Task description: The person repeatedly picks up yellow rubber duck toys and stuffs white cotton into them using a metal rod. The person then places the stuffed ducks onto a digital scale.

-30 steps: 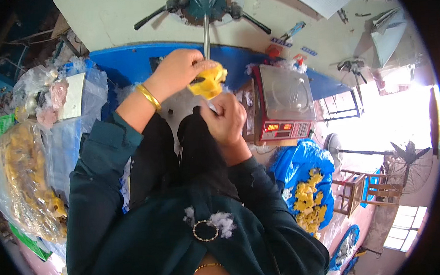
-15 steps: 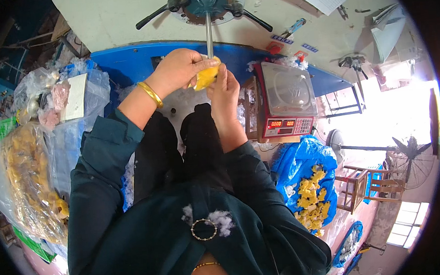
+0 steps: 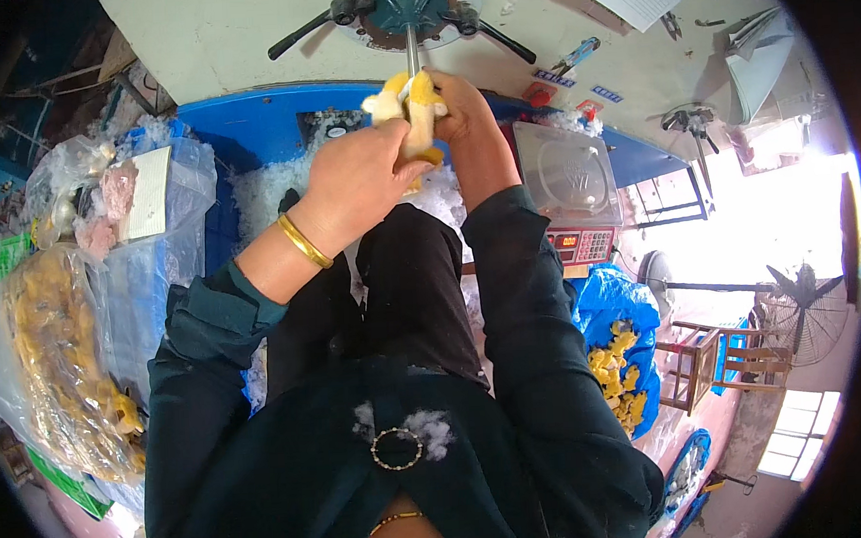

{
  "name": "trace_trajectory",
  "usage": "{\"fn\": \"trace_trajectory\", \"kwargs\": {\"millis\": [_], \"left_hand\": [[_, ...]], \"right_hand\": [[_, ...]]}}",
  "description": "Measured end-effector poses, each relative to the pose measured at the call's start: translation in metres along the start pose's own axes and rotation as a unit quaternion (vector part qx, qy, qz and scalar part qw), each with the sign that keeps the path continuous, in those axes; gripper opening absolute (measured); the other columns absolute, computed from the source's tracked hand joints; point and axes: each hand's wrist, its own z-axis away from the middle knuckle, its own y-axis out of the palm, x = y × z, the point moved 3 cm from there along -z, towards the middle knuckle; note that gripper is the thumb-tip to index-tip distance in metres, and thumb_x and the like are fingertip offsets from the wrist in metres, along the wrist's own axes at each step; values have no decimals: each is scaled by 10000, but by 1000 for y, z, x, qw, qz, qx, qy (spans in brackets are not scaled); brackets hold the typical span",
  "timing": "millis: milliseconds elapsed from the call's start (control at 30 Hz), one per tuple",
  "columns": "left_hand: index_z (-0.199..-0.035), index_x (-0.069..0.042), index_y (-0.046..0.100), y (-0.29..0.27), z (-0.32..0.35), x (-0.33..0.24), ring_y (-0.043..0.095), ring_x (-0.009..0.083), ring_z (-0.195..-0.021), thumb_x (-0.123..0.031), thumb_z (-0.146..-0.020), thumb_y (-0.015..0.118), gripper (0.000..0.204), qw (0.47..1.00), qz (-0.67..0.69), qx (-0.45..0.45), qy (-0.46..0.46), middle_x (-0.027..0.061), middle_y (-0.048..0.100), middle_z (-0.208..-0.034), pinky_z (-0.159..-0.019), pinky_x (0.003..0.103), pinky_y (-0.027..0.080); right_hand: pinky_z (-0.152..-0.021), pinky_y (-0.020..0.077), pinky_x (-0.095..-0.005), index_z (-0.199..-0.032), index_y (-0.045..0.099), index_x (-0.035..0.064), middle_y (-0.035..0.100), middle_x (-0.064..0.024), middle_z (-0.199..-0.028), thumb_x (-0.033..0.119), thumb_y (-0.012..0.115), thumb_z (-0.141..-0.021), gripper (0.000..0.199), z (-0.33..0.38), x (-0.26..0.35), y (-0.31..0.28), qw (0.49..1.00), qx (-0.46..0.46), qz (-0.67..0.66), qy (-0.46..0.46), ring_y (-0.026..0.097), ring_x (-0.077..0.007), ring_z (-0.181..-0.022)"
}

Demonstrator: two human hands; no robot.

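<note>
A small yellow and white plush toy [image 3: 419, 131] is between my two hands, at the end of a metal tube [image 3: 412, 51] that sticks out of the machine. The tube's tip is hidden by the toy, so whether it sits inside cannot be seen. My left hand [image 3: 359, 170] grips the toy's lower left side, thumb and fingers closed on it. From the right, my right hand [image 3: 469, 121] is closed round its upper part, most fingers behind it. Two dark levers [image 3: 306, 34] flank the tube's round mount [image 3: 407, 7].
White fluff [image 3: 275, 189] lies beneath the blue panel [image 3: 238, 118]. A red scale [image 3: 567, 179] stands at the right, above a blue bag [image 3: 593, 295] of yellow plush pieces. Clear bags [image 3: 55, 357] fill the left side. Paper and small tools lie on the pale tabletop [image 3: 214, 37].
The toy has turned and now shows white parts as well as yellow. My left hand has come lower and to the right; my right hand has risen and swung to the toy's right side.
</note>
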Motion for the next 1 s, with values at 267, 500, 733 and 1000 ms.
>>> {"fn": "trace_trajectory", "kwargs": {"millis": [267, 500, 733, 1000], "left_hand": [[-912, -43, 585, 8, 12, 12, 615, 338, -691, -315, -812, 670, 302, 1000, 8, -10, -19, 143, 627, -739, -596, 414, 481], [-977, -52, 583, 1, 24, 26, 623, 320, -713, -288, -798, 670, 309, 1000, -6, -10, -9, 127, 635, -766, -608, 402, 487], [-995, -49, 586, -1, 34, 24, 626, 320, -721, -268, -783, 683, 320, 1000, 0, -13, 1, 130, 639, -803, -606, 405, 490], [-1000, -32, 609, -18, 61, -7, 562, 218, -620, -265, -746, 768, 379, 986, 50, -159, -6, 87, 582, -736, -576, 318, 452]], "right_hand": [[-577, 504, -301, -837, 564, 19, 600, -55, -765, 305, 497, -980, 327, 61, -38, 26, 962, -166, -49, -212, 596, -151, -638], [-615, 503, -273, -881, 552, 29, 595, -32, -796, 336, 446, -1006, 347, 81, -65, 48, 922, -212, -131, -296, 598, -126, -678], [-687, 485, -258, -995, 528, 18, 578, -35, -885, 324, 464, -1001, 312, 98, -80, 53, 917, -204, -126, -318, 572, -110, -755], [-737, 526, -280, -1091, 540, -30, 626, -104, -982, 190, 516, -920, 280, 144, -79, 44, 967, -68, -6, -245, 629, -155, -854]]}}
